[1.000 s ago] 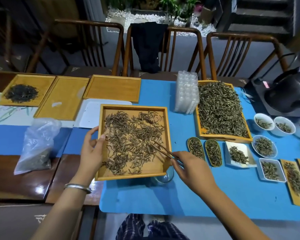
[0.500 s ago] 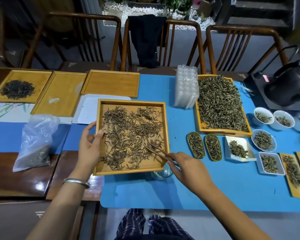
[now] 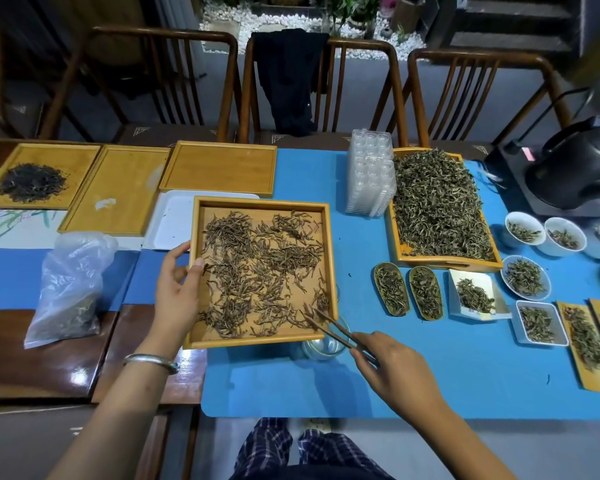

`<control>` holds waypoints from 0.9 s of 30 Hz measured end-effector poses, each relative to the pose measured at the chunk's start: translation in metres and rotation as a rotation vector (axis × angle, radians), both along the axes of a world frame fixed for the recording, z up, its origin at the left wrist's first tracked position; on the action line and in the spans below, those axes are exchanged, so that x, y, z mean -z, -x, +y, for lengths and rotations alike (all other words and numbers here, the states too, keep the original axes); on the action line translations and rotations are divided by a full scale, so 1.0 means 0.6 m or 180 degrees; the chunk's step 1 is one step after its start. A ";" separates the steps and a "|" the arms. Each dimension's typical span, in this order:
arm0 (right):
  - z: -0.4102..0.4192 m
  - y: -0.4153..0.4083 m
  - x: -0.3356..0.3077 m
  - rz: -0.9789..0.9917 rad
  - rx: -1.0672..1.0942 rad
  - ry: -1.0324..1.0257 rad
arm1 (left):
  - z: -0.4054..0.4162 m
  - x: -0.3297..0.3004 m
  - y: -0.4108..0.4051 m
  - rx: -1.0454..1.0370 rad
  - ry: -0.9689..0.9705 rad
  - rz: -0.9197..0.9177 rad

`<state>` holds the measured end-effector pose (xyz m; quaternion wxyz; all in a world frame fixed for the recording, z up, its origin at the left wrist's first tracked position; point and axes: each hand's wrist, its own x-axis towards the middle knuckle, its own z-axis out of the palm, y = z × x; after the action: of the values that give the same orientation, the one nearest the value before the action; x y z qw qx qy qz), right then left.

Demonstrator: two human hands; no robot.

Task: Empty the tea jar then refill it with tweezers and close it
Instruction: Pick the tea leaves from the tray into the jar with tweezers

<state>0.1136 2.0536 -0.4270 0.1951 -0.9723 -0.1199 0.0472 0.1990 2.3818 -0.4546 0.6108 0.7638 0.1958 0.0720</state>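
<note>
Pinching the tweezers (image 3: 340, 332), the right hand (image 3: 397, 375) has drawn back slightly toward the tray's (image 3: 262, 342) near-right corner, tips parted among the tea (image 3: 260, 271). Left hand (image 3: 179, 292) still grips the tray's left rim. The jar (image 3: 324, 344) sits under that corner.

Viewpoint: you have a single wide-angle head view, from above the near edge of the blue table mat (image 3: 465, 382).
Facing: you look forward and down across the mat toward the three brown wooden chairs (image 3: 321, 84) behind it.
Nearness: your forearms enter from the bottom edge; the square wooden tray of brown tea leaves (image 3: 261, 271) on the mat sits close, near centre.
Overlap: there is no second view.
</note>
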 end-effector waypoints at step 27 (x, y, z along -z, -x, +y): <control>0.093 -0.123 -0.022 -0.0053 0.0820 0.0107 | 0.005 0.026 -0.006 0.0032 -0.0139 -0.0063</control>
<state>0.1874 2.1093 -0.4138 0.1822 -0.9831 0.0052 0.0158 0.2024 2.3851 -0.4703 0.5962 0.7772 0.1843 0.0807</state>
